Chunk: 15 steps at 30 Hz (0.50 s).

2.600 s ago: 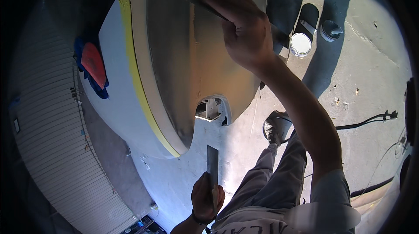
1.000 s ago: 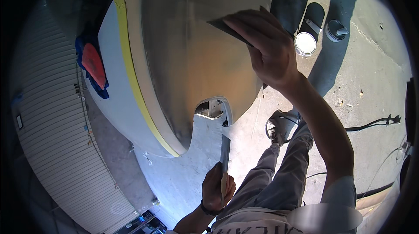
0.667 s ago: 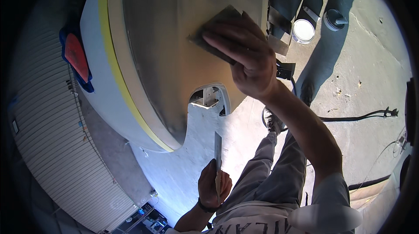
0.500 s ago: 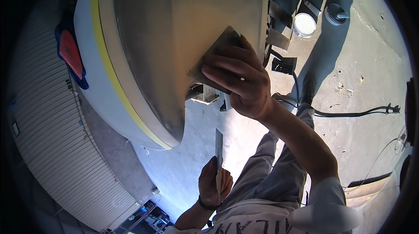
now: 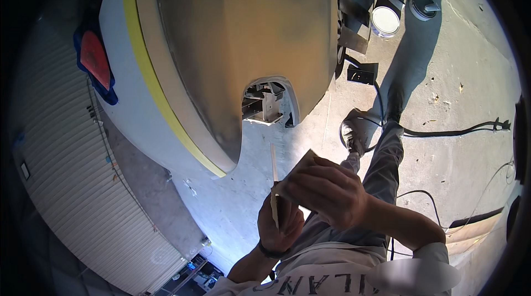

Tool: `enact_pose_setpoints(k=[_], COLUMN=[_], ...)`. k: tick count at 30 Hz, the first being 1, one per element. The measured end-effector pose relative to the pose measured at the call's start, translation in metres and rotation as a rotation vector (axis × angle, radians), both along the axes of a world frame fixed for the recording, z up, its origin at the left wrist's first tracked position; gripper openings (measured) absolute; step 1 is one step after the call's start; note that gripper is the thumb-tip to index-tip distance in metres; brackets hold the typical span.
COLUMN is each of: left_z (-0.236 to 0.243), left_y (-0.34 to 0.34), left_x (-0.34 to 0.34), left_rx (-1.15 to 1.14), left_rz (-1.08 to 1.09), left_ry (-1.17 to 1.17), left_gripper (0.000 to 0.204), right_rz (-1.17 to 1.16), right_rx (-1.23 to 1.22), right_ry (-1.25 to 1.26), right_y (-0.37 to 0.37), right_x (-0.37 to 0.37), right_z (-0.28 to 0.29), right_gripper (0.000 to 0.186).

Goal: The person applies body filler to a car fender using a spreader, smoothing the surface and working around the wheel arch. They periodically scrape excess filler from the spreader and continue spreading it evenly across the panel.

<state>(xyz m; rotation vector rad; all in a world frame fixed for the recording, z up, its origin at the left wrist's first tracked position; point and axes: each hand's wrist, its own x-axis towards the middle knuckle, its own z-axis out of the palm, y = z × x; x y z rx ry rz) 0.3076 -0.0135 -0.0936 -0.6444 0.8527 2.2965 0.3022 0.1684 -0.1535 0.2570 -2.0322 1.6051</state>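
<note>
My left hand (image 5: 281, 223) is closed round a thin flat plate (image 5: 275, 207), seen nearly edge-on and pointing up, with pale paste along its lower part. My right hand (image 5: 334, 192) grips a flat rectangular spreader (image 5: 305, 162), fingers laid over its face. The spreader's lower corner meets the plate or lies right in front of it; contact is hard to make out. Beyond both hands is a curved car body panel (image 5: 271, 36), tan with dark grey patches. An opening (image 5: 265, 102) in its near edge shows brackets inside.
Yellow masking tape (image 5: 145, 69) borders the panel's left side. On the floor at far right stand a can with a white top (image 5: 385, 22) and a dark can (image 5: 423, 7). A black cable (image 5: 453, 133) crosses the floor near my feet. A ribbed shutter (image 5: 83, 185) runs along the left.
My right hand has brought the spreader off the panel, down and back to the plate in my left hand. The left hand has shifted slightly right. The panel's opening is now uncovered.
</note>
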Motion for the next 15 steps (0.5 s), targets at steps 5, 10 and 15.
enact_pose_setpoints(k=[5, 10, 15], left_z=[0.025, 0.032, 0.029], left_y=[-0.031, -0.05, -0.055], left_x=[0.013, 0.027, 0.03], left_rx=[-0.057, -0.038, -0.008], left_rz=[-0.018, -0.033, -0.014], left_ry=[0.013, 0.038, 0.053], left_gripper=[0.029, 0.029, 0.029], right_rz=[-0.298, -0.367, -0.328], right_rx=[-0.413, -0.491, -0.403], right_ry=[-0.265, -0.182, -0.087], right_y=[-0.024, -0.039, -0.047], right_x=[-0.046, -0.092, -0.074], right_z=[-0.001, 0.012, 0.021], right_gripper=[0.034, 0.037, 0.041])
